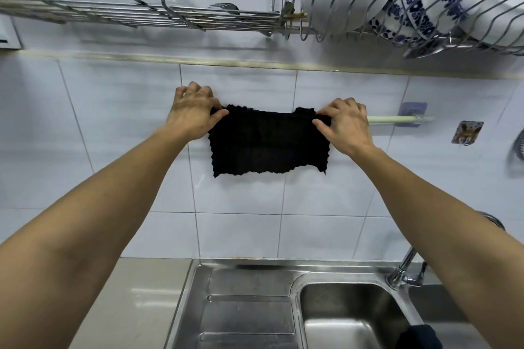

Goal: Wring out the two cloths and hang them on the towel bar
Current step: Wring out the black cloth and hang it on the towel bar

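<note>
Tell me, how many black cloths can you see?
2. One black cloth is spread against the wall tiles, pinched at its top corners by both hands. A second dark cloth lies by the sink's right edge, partly cut off.

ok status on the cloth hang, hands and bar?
Left hand and right hand each pinch a top corner of the black cloth, spread at the towel bar. Second dark cloth waits at the sink. Nothing blocking.
</note>
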